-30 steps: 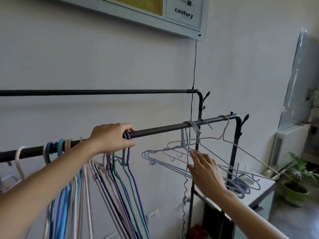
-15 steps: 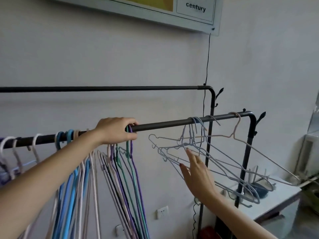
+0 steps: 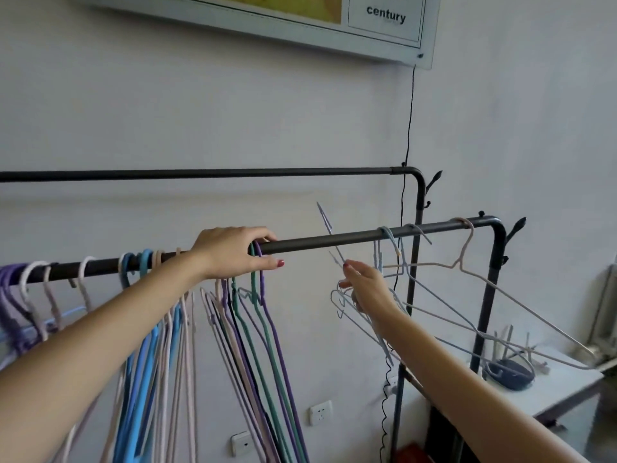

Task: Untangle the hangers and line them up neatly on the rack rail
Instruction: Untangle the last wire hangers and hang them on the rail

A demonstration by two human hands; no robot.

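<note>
Dark metal rack rail (image 3: pixel 334 241) gripped by the left hand (image 3: pixel 233 252) beside green and purple hanger hooks (image 3: pixel 256 262), pale blue wire hanger (image 3: pixel 337 259), blurred, apparently pinched off the rail by the right hand (image 3: pixel 367 289), more wire hangers (image 3: pixel 467 275) hung rightward.

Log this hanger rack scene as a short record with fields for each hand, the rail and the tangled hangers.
left hand: grips the front rack rail beside the green and purple hangers
right hand: pinches a pale blue wire hanger, tilted up across the rail
tangled hangers: pale wire ones, hooks on the rail's right end, bodies crossed
lined-up hangers: hang close together left of the left hand
</note>
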